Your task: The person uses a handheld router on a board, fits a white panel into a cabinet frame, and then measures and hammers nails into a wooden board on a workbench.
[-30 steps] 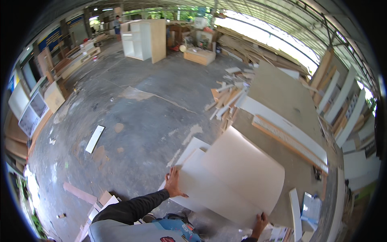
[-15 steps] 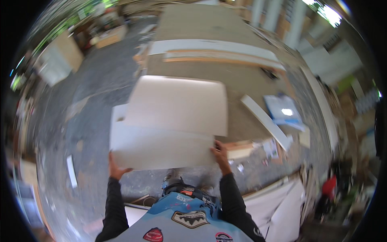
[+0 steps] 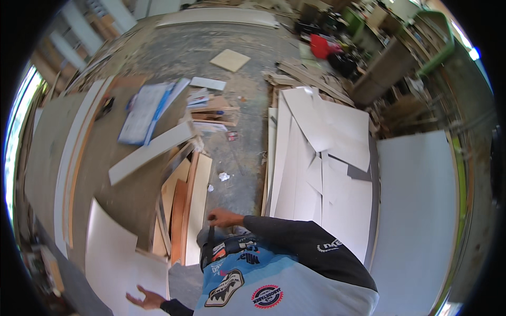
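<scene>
Head view: we note the white sheet [image 3: 118, 258] lying near left, our left hand [image 3: 143, 300] open, fingers spread just beside it, holding nothing. Right hand [image 3: 224, 217] pinches a dark strap [image 3: 210, 242]. Stacked boards [image 3: 184, 210] nearby could cause tripping.

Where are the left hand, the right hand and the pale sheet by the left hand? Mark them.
left hand [image 3: 143, 300], head view, on the open palm.
right hand [image 3: 225, 217], head view, on the knuckles.
pale sheet [image 3: 113, 253], head view, on its bare face.

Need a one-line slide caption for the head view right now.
Person in a cluttered workshop, left hand open beside a pale sheet, right hand at the chest, white panels stacked on the floor.
</scene>
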The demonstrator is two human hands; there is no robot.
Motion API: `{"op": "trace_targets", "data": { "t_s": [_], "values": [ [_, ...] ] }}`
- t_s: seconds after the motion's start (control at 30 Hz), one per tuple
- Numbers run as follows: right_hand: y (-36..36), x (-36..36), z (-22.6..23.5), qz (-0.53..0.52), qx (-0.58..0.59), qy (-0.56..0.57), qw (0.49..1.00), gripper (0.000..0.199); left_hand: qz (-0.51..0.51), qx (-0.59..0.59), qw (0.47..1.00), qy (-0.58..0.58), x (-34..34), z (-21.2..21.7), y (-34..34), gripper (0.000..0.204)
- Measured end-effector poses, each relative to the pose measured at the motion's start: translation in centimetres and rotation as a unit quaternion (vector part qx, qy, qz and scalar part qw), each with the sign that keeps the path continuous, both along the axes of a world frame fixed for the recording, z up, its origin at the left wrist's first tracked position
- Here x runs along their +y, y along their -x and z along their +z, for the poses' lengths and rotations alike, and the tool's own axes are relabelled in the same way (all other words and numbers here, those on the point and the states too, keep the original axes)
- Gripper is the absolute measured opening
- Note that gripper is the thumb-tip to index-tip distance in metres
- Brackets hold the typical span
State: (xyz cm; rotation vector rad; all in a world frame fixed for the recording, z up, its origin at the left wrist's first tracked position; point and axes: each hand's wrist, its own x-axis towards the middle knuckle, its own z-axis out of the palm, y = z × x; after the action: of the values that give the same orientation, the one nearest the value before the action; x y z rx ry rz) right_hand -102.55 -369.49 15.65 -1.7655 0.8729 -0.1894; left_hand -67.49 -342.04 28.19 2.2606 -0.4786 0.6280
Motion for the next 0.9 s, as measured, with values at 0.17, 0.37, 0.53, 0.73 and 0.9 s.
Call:
{"op": "trace_targets", "data": {
  "t_s": [0.17, 0.37, 0.53, 0.73, 0.9],
  "values": [
    [10.2, -2.0, -4.2, -0.311, 0.021, -0.077, 0.947, 0.025, -0.336, 0.124, 0.933, 0.031, -21.0, 5.9, 9.1, 0.034],
    [19.3, -4.8, -6.5, -0.497, -0.006, -0.154, 0.854, 0.024, -0.601, 0.251, 0.758, -0.029, -38.5, 1.1, 19.8, 0.016],
    [26.8, -7.8, -12.1, -0.545, 0.087, -0.181, 0.814, 0.023, -0.655, 0.437, 0.554, -0.271, -50.7, -11.0, 30.1, 0.037],
    [36.1, -18.0, -20.1, -0.731, 0.103, -0.27, 0.618, 0.022, -0.699, 0.218, 0.304, -0.609, -63.3, -28.4, 37.4, 0.097],
    [45.0, -24.8, -29.9, -0.825, 0.097, -0.229, 0.507, 0.021, -0.533, 0.011, 0.189, -0.825, -69.7, -27.8, 43.8, 0.119]
  ]
}}
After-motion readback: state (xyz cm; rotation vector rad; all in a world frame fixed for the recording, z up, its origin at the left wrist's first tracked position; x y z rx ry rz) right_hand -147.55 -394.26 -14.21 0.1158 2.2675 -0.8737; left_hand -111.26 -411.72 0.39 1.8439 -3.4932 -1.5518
